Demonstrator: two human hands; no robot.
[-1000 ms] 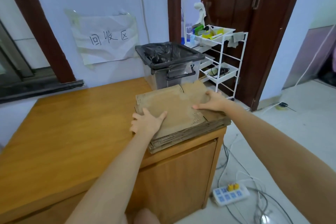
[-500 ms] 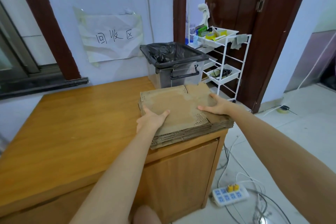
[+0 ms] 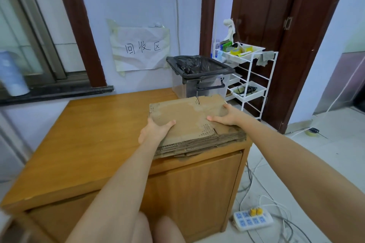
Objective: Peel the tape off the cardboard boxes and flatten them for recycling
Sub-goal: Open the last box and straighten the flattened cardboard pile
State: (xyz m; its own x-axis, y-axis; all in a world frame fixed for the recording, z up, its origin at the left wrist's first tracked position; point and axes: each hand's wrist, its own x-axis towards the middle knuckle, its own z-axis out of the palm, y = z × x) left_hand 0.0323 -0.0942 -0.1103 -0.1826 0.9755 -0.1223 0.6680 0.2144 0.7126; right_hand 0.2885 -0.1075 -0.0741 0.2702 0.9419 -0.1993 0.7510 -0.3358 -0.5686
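Hands, left [image 3: 156, 131] and right [image 3: 227, 116], gripping flattened cardboard stack [image 3: 189, 122] at cabinet [image 3: 79, 144] corner edge.

one cardboard stack [image 3: 189, 122], two hands, one bin [image 3: 199, 74], one cabinet [image 3: 94, 134]

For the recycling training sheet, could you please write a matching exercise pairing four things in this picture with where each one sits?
Things:
1. stack of flattened cardboard
2. bin with black liner
3. power strip
4. paper sign

Places:
A. taped to the wall
B. on the floor among cables
C. on the cabinet's right end, under both hands
D. behind the cardboard, by the white rack

Pairs: 1-C, 2-D, 3-B, 4-A
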